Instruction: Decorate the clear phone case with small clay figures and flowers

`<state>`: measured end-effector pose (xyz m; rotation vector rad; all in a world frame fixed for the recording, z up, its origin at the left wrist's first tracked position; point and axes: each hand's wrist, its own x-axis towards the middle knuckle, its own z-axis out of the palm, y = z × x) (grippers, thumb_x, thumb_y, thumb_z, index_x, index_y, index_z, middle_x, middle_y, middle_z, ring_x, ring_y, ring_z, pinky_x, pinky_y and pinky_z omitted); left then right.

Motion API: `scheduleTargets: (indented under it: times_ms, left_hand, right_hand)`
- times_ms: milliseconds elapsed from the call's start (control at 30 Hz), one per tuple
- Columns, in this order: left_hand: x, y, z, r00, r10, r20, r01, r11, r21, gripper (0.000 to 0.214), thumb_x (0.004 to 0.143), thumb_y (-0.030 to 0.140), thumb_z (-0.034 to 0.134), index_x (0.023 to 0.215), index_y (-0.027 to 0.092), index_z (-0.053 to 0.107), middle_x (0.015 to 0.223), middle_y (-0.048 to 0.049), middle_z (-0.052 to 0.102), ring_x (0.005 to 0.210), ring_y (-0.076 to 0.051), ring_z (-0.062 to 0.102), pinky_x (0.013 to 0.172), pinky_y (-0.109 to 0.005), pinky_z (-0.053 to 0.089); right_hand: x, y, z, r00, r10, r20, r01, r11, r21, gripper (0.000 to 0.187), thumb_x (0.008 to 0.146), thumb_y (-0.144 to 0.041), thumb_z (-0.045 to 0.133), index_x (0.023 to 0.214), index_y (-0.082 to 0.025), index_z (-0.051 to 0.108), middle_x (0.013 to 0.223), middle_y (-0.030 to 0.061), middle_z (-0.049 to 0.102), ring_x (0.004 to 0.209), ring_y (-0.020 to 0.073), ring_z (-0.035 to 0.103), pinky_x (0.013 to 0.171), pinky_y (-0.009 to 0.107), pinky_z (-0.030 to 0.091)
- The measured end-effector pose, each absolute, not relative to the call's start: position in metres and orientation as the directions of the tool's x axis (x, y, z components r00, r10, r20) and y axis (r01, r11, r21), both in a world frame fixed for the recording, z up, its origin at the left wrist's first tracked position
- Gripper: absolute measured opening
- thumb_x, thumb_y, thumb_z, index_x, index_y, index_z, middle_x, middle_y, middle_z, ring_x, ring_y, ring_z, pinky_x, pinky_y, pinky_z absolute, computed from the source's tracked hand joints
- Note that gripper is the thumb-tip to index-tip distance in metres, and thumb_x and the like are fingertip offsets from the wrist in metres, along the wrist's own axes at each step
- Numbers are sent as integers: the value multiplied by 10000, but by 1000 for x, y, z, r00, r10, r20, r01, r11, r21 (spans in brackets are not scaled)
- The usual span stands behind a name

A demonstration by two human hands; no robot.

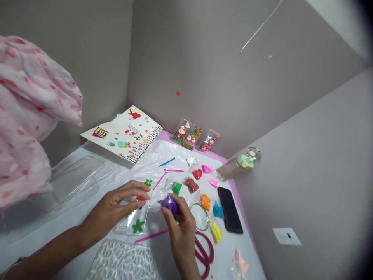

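My right hand pinches a purple lump of modelling clay in clear wrap between thumb and fingers. My left hand hovers over or rests on a clear phone case; whether it touches cannot be made out. Its fingers are outstretched with a gap above the thumb, and I see nothing held in them. Green clay flowers decorate the case, one flower near its lower end and another at the top. A red bit of clay shows partly behind my left fingers.
Several wrapped clay lumps, including an orange one, lie to the right. Nearby are red-handled scissors, a black phone, pink tools and a lying bottle. Decorated cases lean against the wall beside an open sketchbook.
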<state>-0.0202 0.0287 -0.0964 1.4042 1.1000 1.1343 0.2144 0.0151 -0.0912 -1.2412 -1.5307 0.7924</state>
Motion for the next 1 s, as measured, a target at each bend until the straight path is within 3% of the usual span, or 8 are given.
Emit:
scheduleTargets:
  times_ms: [167, 433, 800, 1000]
  left_hand:
    - [-11, 26, -98, 154, 972, 174, 40, -183, 982, 104, 952, 342, 769, 972, 360, 869, 1044, 11, 817, 1080, -208, 763, 996, -258, 582]
    - [-12, 27, -104, 92, 974, 206, 65, -212, 975, 60, 976, 309, 768, 986, 347, 813, 1070, 48, 795, 1096, -148, 738, 1008, -183, 526]
    - [-15, 28, -105, 151, 970, 190, 99, -206, 974, 151, 995, 323, 728, 1012, 367, 871, 1182, 12, 811, 1165, -183, 769, 994, -216, 585]
    - [-15, 29, -106, 217, 951, 219, 87, -243, 966, 150, 973, 334, 759, 1042, 352, 891, 1131, -7, 854, 1100, -214, 814, 979, -260, 637]
  right_hand:
    - [202, 10, -89, -60, 948, 312, 294, 315, -902, 263, 949, -153, 743, 1181, -263, 796, 1044, 7, 783, 960, 141, 741, 881, 191, 580]
    - [201, 10, -92, -72, 949, 307, 289, 314, -904, 280, 939, -139, 751, 1185, -267, 798, 1045, 4, 785, 947, 138, 740, 865, 184, 577]
    - [199, 10, -90, -82, 937, 340, 304, 349, -886, 290, 935, -124, 752, 1184, -264, 801, 1034, 7, 791, 919, 139, 744, 840, 181, 588]
    - [197, 9, -93, -98, 933, 346, 291, 360, -887, 313, 941, -105, 738, 1196, -278, 791, 1072, -4, 794, 964, 125, 750, 881, 162, 583]
